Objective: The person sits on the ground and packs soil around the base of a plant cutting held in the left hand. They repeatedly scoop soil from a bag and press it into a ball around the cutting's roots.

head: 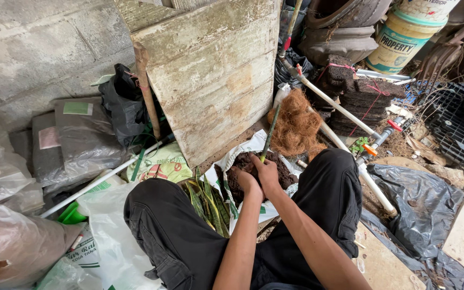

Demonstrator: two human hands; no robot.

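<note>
While the left hand (247, 181) is pressed into loose, crumbly potting soil (243, 164) (in a white sack (226, 161)), a stiff green stake (269, 134) is gripped by the right hand (267, 171) fingers near its base.

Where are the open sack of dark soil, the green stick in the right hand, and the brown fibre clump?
sack of dark soil (243, 161), head view, on the soil surface.
green stick (270, 131), head view, mid-shaft above the right hand (267, 171).
brown fibre clump (295, 126), head view, its middle.

Grey block wall (33, 48) at 10 o'clock, weathered wooden board (216, 75) leaning at 12, black tarp (425, 209) on dirt floor at 4, daylight.
</note>
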